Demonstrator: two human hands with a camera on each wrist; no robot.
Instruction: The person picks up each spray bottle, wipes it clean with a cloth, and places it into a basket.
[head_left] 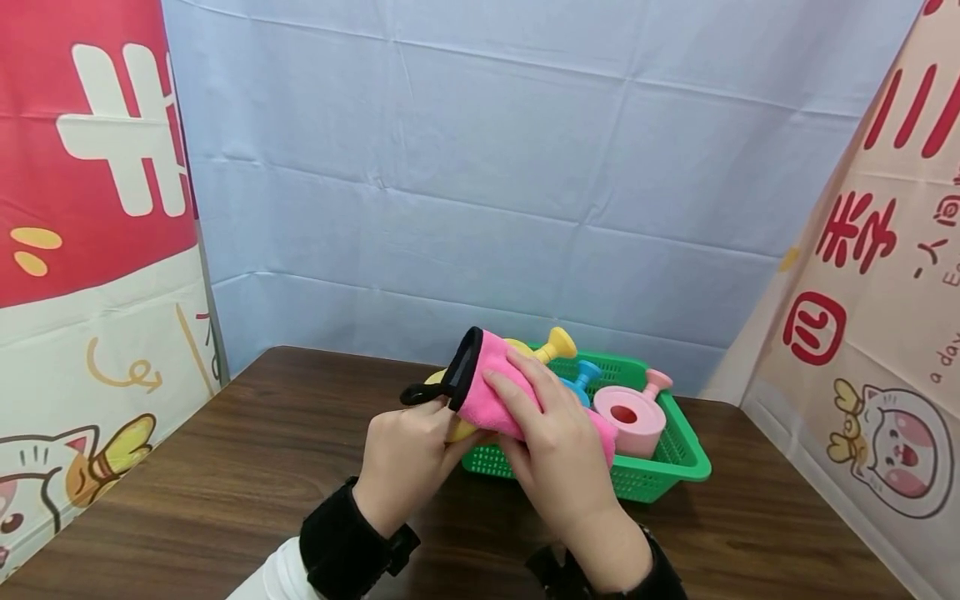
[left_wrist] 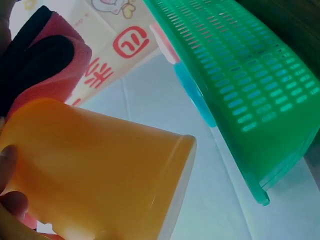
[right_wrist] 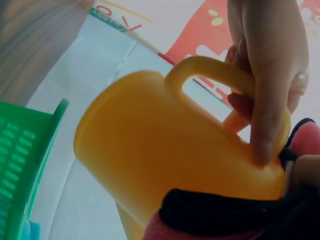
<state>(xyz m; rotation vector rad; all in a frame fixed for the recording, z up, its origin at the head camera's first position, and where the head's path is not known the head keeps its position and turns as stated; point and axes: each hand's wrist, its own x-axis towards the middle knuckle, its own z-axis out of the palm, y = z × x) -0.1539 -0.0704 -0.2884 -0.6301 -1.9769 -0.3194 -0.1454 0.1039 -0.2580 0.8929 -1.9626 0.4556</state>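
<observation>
A yellow toy watering can is held up in front of the basket, tilted. In the head view its flared spout points up and right, and much of its body is hidden. My left hand grips the can's looped handle. Fingers of my right hand hold a pink cloth with black edging over the can's near side. At the cloth's left end, a black hanging loop sticks out above my left hand.
A green perforated basket stands on the dark wood table just beyond my hands. In it are a pink toy watering can and a blue one, partly hidden. A pale blue sheet hangs behind, with printed cloths at both sides.
</observation>
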